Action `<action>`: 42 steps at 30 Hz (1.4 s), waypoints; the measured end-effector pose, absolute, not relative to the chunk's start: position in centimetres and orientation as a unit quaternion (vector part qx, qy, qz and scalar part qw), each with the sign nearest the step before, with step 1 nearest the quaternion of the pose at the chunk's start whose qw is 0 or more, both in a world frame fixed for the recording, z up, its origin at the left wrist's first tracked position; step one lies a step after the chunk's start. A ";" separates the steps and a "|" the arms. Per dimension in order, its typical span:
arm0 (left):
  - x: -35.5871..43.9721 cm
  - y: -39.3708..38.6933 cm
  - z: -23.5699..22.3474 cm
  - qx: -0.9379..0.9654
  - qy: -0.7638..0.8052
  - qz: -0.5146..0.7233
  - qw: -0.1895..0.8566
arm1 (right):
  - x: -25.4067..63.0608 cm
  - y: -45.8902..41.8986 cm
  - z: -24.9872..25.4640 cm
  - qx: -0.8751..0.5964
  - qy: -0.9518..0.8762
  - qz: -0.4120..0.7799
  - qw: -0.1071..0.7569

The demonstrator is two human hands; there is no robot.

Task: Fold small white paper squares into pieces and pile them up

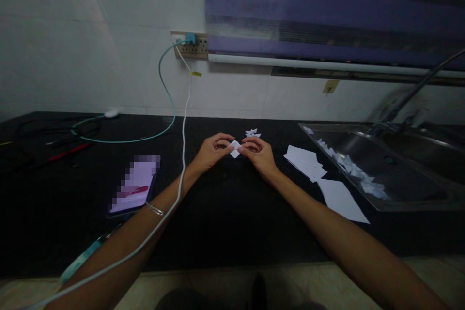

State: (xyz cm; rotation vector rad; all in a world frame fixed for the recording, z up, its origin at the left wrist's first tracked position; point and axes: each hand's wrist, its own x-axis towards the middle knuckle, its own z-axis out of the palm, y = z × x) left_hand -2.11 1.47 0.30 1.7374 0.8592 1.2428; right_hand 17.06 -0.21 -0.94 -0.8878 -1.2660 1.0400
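Hands (pixel 209 154) (pixel 263 157) pinching folded paper (pixel 235 148); yellow cable tag (pixel 196 73) (too small to read).

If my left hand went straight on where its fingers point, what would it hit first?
Past the small white paper it pinches, your left hand would likely meet the right hand first, though depth is hard to judge from this one view.
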 end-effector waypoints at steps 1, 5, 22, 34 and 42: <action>-2.1 1.4 0.4 0.689 0.343 0.490 0.410 | 17.1 -0.2 -1.0 -0.383 -0.543 0.449 0.597; -2.2 1.1 0.6 0.678 0.348 0.473 0.441 | 17.1 0.0 -1.0 -0.391 -0.540 0.443 0.599; -2.7 1.1 0.7 0.712 0.343 0.442 0.425 | 17.4 -0.2 -0.8 -0.389 -0.536 0.456 0.595; -2.2 1.3 0.8 0.679 0.364 0.414 0.485 | 17.7 0.1 -0.7 -0.404 -0.628 0.300 0.594; -2.4 2.5 0.0 0.638 0.361 0.354 0.581 | 17.3 -0.9 -0.2 -0.418 -0.621 0.306 0.588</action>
